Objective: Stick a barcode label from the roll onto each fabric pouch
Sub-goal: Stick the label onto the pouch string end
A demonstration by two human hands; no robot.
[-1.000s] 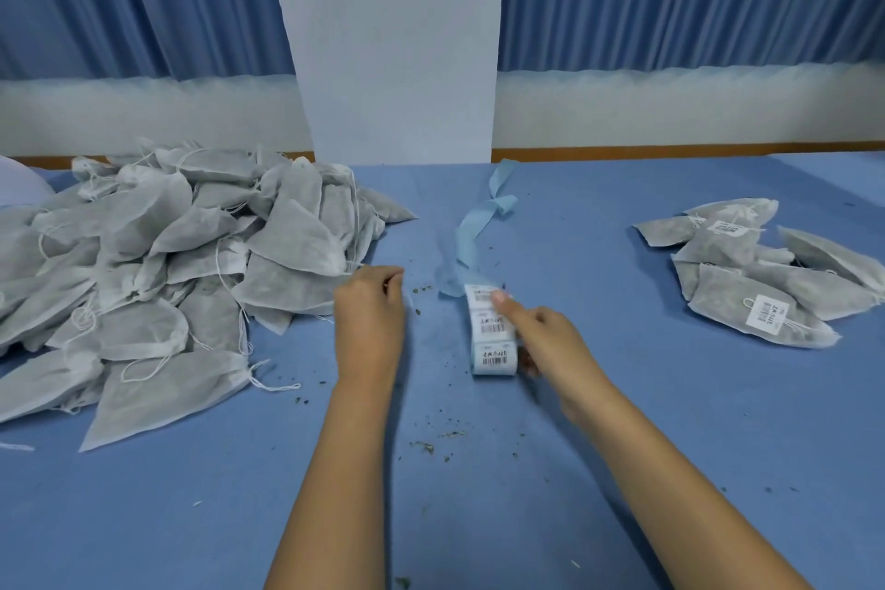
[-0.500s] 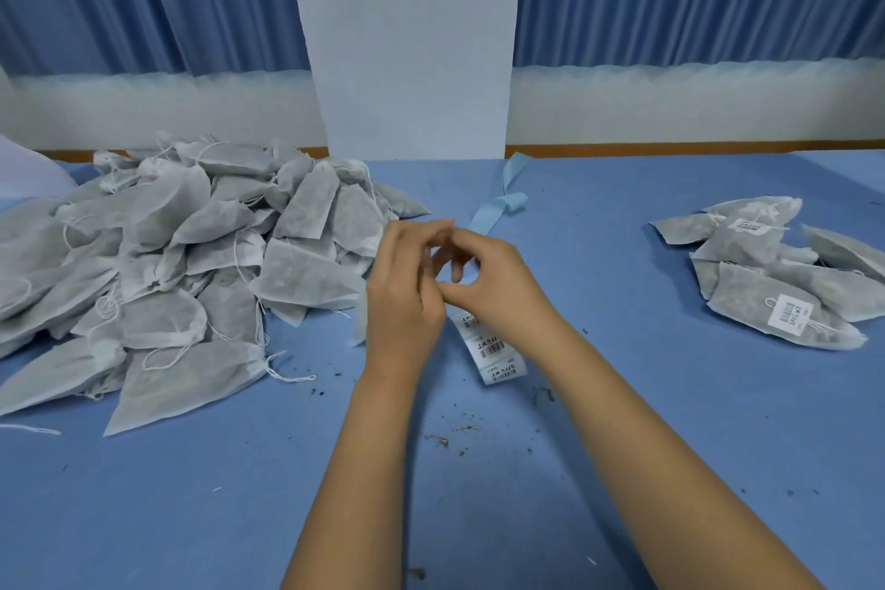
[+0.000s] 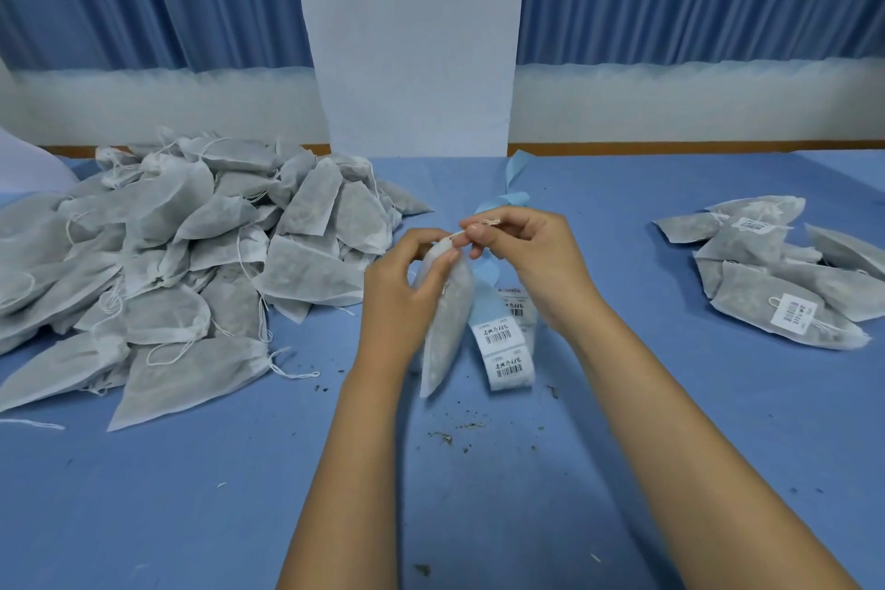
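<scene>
Left hand (image 3: 402, 297): I kept it curled round the pouch (image 3: 448, 326), held upright by its neck at mid-worktop (image 3: 670, 446).
Right hand (image 3: 531, 264): pinched the drawstring (image 3: 479, 228) at the pouch mouth.
Label roll (image 3: 510, 362): lay just beside the pouch.
Risk: I judged a hard tug could spill filling, since crumbs (image 3: 445, 436) lay toward the near edge. The swinging pouch could snag the strip.

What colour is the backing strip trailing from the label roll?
The backing strip is light blue; head view.
</scene>
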